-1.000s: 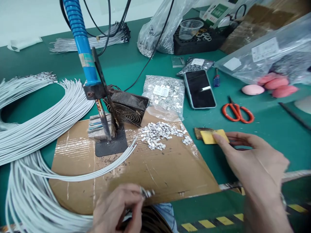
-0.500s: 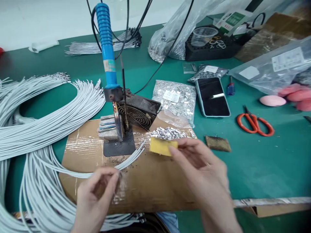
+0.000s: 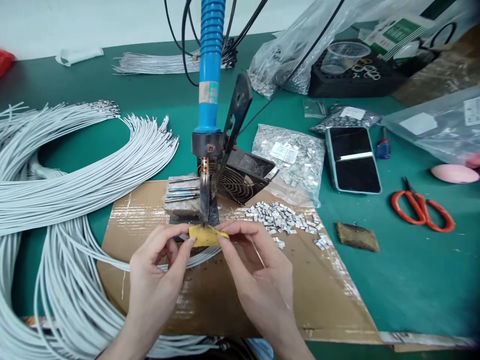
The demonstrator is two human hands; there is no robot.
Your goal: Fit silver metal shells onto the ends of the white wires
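A yellow cleaning sponge, darkened along its top edge, is stretched between my two hands. My left hand pinches its left end, and my right hand pinches its right end. A thin wire, apparently solder, runs across my right palm. The sponge touches or nearly touches the tip of a soldering iron with a blue handle, held upright in a stand. Behind the sponge, a small bunch of white cables lies on the cardboard.
Small metal pieces are heaped right of a black fan. Thick bundles of white cables fill the left side. A phone, orange-handled scissors and a brown sponge lie at right.
My right hand has brought the yellow sponge left to the iron's tip. My left hand has risen and taken its other end. The camera view has shifted slightly.
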